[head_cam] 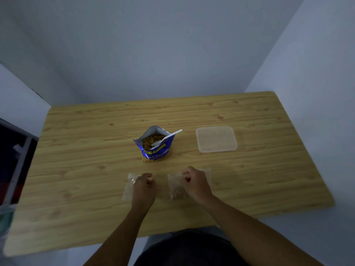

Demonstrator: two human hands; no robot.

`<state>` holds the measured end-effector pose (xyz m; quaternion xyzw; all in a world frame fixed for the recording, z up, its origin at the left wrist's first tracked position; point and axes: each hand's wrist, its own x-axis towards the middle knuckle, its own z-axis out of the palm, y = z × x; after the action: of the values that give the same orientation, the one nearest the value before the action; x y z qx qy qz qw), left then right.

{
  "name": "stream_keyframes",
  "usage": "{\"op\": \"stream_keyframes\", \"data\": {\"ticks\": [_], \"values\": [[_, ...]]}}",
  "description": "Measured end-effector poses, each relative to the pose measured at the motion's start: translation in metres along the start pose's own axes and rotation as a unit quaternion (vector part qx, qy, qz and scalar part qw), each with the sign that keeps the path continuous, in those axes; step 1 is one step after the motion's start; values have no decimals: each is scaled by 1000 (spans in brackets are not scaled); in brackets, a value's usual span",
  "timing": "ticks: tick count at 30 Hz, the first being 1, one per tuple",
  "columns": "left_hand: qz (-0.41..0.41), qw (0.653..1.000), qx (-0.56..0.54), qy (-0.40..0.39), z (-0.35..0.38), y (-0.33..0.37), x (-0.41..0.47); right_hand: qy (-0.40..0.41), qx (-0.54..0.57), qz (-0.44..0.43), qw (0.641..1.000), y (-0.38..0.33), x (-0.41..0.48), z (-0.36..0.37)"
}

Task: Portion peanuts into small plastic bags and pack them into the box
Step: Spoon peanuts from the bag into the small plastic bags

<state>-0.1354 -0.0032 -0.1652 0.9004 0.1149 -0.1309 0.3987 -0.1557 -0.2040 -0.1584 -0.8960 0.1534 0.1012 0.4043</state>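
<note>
An open blue peanut bag (156,148) stands mid-table with a white spoon (166,138) in it. In front of it, my right hand (196,184) pinches the top of a small clear bag with peanuts (177,191) that lies on the table. My left hand (145,186) has its fingers curled over the right part of another small clear bag (129,187). Whether it grips that bag is hidden. The translucent plastic box (216,139) sits to the right of the peanut bag, with both hands well short of it.
A further piece of clear plastic (208,174) shows just beyond my right hand. The wooden table (86,169) meets walls at the back and right. A dark shelf with a white frame (15,160) stands at the left edge.
</note>
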Motion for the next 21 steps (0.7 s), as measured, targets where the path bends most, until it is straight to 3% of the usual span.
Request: {"op": "stream_keyframes", "data": {"ticks": [4,7,12,15,21], "values": [[-31,991,76,110,-16,-42,12,-37,-20,-33,999,-7,-2,7],[-123,979,135,90,-21,-58,14,-70,-30,-48,996,-11,-3,13],[-152,979,132,38,-19,-65,21,-108,-35,-71,991,-14,-2,17],[-120,986,113,1,-20,-60,23,-120,-37,-56,990,-14,2,17],[27,997,42,-62,-20,-18,13,-127,44,-8,991,-30,14,8]]}}
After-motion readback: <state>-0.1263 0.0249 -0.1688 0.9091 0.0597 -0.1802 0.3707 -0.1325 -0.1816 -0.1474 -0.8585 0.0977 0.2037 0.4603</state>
